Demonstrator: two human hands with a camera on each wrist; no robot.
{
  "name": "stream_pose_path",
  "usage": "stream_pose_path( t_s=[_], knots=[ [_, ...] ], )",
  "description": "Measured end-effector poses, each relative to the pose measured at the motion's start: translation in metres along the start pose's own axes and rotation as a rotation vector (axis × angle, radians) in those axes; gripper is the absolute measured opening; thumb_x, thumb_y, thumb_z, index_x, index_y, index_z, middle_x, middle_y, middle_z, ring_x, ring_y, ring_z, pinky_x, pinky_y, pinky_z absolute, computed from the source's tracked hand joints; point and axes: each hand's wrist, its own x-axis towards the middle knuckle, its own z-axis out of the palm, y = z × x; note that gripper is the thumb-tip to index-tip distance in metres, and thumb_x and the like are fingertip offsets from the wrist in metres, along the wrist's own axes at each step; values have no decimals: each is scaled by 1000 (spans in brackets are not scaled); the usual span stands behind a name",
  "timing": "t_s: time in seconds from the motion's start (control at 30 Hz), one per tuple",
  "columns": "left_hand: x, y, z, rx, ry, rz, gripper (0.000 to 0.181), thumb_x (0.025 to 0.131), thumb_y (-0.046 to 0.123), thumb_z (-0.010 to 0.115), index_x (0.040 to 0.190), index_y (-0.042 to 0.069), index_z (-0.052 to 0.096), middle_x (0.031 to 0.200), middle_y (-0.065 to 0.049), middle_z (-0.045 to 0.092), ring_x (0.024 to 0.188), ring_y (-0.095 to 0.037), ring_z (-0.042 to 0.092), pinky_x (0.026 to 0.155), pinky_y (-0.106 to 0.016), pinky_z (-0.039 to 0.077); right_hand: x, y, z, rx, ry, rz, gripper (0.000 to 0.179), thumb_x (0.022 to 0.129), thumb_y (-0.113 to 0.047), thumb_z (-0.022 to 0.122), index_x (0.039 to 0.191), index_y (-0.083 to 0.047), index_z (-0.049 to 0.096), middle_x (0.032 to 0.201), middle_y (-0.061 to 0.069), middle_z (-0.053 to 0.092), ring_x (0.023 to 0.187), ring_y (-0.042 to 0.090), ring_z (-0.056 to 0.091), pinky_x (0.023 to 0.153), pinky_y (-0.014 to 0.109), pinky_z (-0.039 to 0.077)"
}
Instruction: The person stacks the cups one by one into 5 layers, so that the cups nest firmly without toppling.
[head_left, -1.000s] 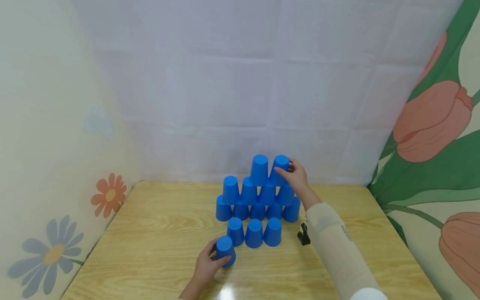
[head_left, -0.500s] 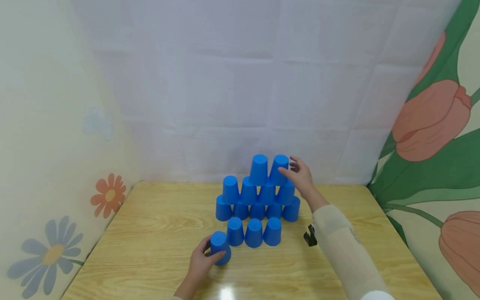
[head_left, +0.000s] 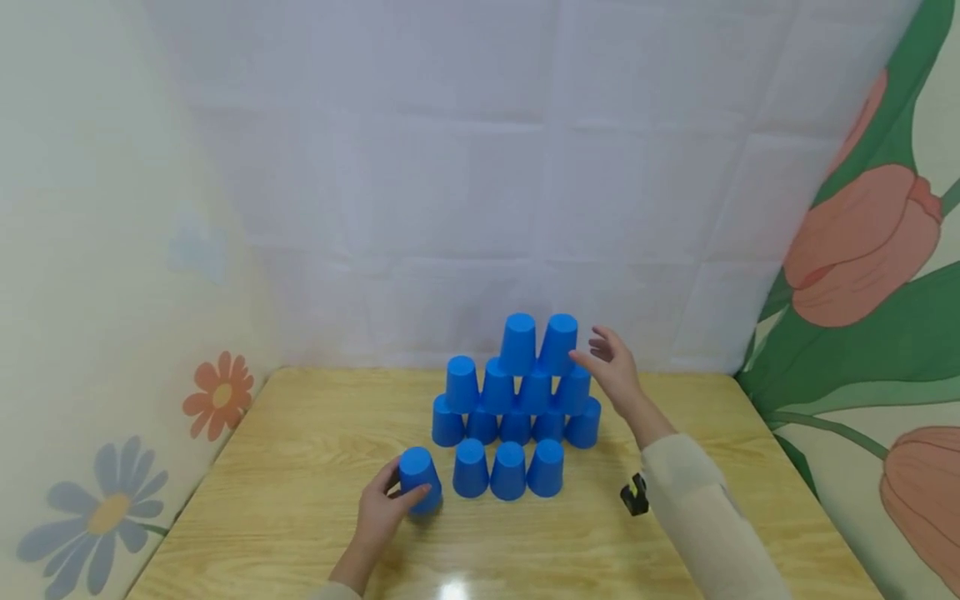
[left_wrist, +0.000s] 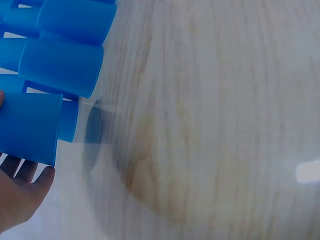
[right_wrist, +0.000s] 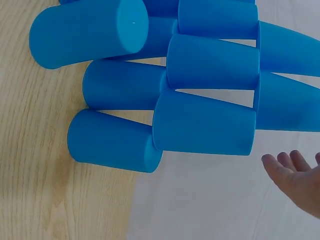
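Observation:
My left hand point(head_left: 378, 510) grips an upside-down blue plastic cup point(head_left: 418, 479), left of the front row, thumb on its near side. The left wrist view shows this held cup point(left_wrist: 30, 127) with fingers along its lower side. Behind stands a tiered stack of upside-down blue cups, two of them on top. My right hand point(head_left: 617, 371) is just right of the top right cup point(head_left: 558, 343), fingers loosely spread and holding nothing. In the right wrist view, a gap shows between that hand point(right_wrist: 297, 180) and the stacked cups.
Three upside-down blue cups, including a middle one point(head_left: 507, 472), stand in a row before the stack. A small black object point(head_left: 634, 495) shows beside the right sleeve. The wooden table point(head_left: 315, 433) meets a white cloth backdrop point(head_left: 420, 208) and flower-patterned side panels.
My right hand has let go of the top right cup and drawn away to the right. The left hand has carried its cup left and slightly back.

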Motion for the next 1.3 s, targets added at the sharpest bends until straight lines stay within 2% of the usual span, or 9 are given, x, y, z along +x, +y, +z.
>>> stream_pose_path(
  t_s=[0.13, 0.17, 0.23, 0.27, 0.33, 0.5, 0.73, 1.03, 1.3],
  knots=[
    [5, 3, -5, -7, 2, 14, 65, 71, 21, 71, 125, 0, 41, 123, -21, 42, 114, -35, 37, 89, -46, 35, -28, -31, -2, 10, 9, -6, 67, 77, -35, 63, 133, -15, 31, 127, 14, 39, 114, 27, 38, 84, 46, 39],
    [7, 4, -6, -10, 2, 19, 65, 71, 21, 71, 124, 0, 41, 123, -21, 42, 114, -34, 37, 90, -45, 35, -38, -48, -2, -2, 10, 18, 67, 78, -35, 62, 133, -14, 30, 127, 16, 39, 114, 30, 37, 86, 49, 36],
    [9, 6, -8, -11, 4, 29, 64, 71, 21, 71, 124, 1, 41, 123, -21, 43, 114, -34, 37, 90, -46, 34, -51, -62, -4, -9, 11, 23, 67, 80, -33, 61, 134, -10, 28, 126, 19, 38, 114, 32, 37, 87, 49, 36],
    [10, 7, -9, -10, 6, 31, 64, 71, 21, 71, 124, 1, 42, 123, -20, 43, 114, -33, 37, 90, -46, 34, -60, -77, -4, -10, 9, 55, 67, 81, -31, 60, 134, -7, 27, 127, 22, 37, 115, 35, 35, 89, 50, 33],
    [11, 9, -10, -8, 3, 26, 64, 71, 21, 71, 124, 3, 42, 123, -19, 43, 114, -33, 37, 90, -45, 34, -68, -81, -6, 4, 10, 61, 65, 81, -28, 60, 133, -5, 28, 125, 22, 38, 114, 35, 36, 89, 49, 33],
    [15, 15, -12, -5, -10, 6, 67, 72, 28, 70, 127, 6, 39, 126, -17, 40, 116, -33, 35, 92, -45, 33, -78, -68, -9, 49, 11, 55, 59, 81, -22, 61, 130, -6, 32, 122, 19, 42, 113, 34, 38, 89, 46, 35],
    [25, 27, -18, -19, 19, 56, 66, 73, 26, 69, 127, 3, 39, 125, -19, 41, 115, -33, 36, 92, -45, 32, -95, -49, -3, 70, 29, 68, 60, 78, -21, 65, 128, -5, 36, 119, 21, 46, 109, 34, 43, 86, 45, 38],
    [39, 50, -20, -8, 27, 87, 67, 73, 30, 68, 128, 5, 38, 125, -17, 42, 114, -31, 37, 92, -45, 32, -115, -28, 13, 127, 31, 122, 56, 77, -15, 65, 125, -2, 39, 116, 25, 46, 105, 37, 45, 84, 46, 39],
    [54, 70, -20, 3, 41, 121, 70, 73, 36, 68, 129, 7, 38, 126, -15, 41, 115, -30, 37, 92, -45, 32, -131, -16, 31, 111, -36, 183, 59, 78, -20, 64, 127, -1, 36, 121, 25, 42, 110, 38, 41, 86, 45, 38]
  ],
)
